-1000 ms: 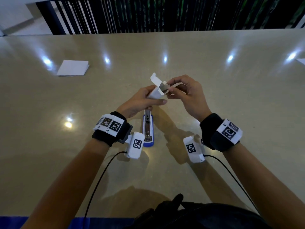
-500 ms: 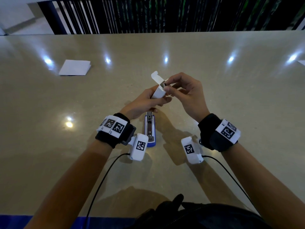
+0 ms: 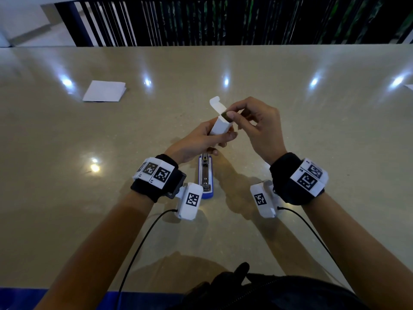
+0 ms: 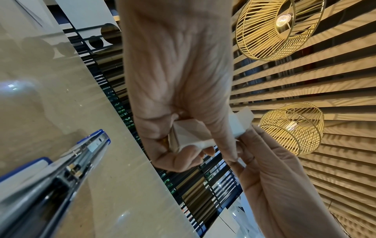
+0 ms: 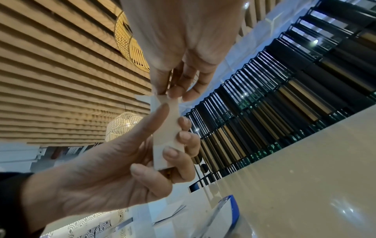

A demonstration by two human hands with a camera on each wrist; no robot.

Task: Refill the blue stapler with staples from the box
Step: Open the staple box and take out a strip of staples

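Note:
A small white staple box (image 3: 220,126) with its top flap open is held above the table by my left hand (image 3: 201,142), thumb and fingers curled around its body. My right hand (image 3: 232,116) pinches the dark staple strip (image 3: 226,115) that shows at the box's mouth. The blue stapler (image 3: 206,177) lies open on the beige table (image 3: 312,135) just under my left wrist, its metal channel facing up. The left wrist view shows the stapler (image 4: 61,169) at lower left and the box (image 4: 191,133) in my fingers. The right wrist view has the box (image 5: 165,136) upright between both hands.
A folded white paper (image 3: 104,91) lies at the far left of the table. Another white item (image 3: 409,86) peeks in at the right edge. A black slatted railing (image 3: 223,21) runs behind the table's far edge.
The box has tipped a little more upright in my left hand. My right thumb and finger have closed in on the staples at its mouth. The stapler has stayed put.

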